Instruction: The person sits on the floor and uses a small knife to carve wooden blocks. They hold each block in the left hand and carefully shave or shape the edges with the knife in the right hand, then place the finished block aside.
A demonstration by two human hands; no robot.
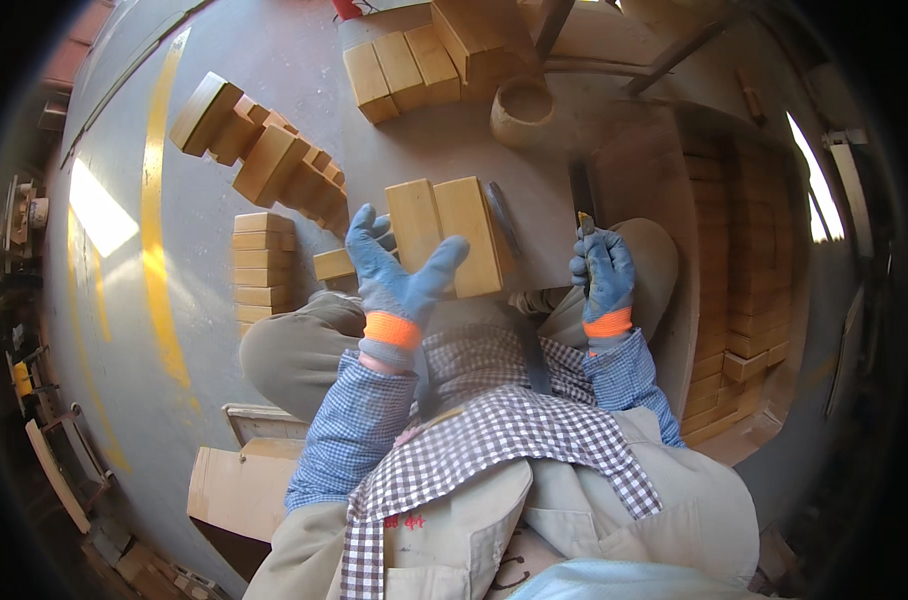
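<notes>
My left hand [399, 270], in a blue work glove with an orange cuff, has its thumb and fingers spread at the near left side of two smooth wooden blocks. The left block [414, 212] and the right block [474, 235] lie side by side on the work surface before me. The thumb overlaps them in view; whether it touches them I cannot tell. A slim dark tool [504, 218] rests along the right block. Farther right, above my knee, my gloved right hand [606, 270] is closed around a small thin tool with a yellowish tip [585, 224].
More wooden blocks [399, 68] stand at the back, beside a round pot [522, 105]. On the left are a neat block stack [262, 262] and a leaning pile [274, 165]. A large cardboard box [679, 290] with stacked blocks stands right; another carton [244, 480] is lower left.
</notes>
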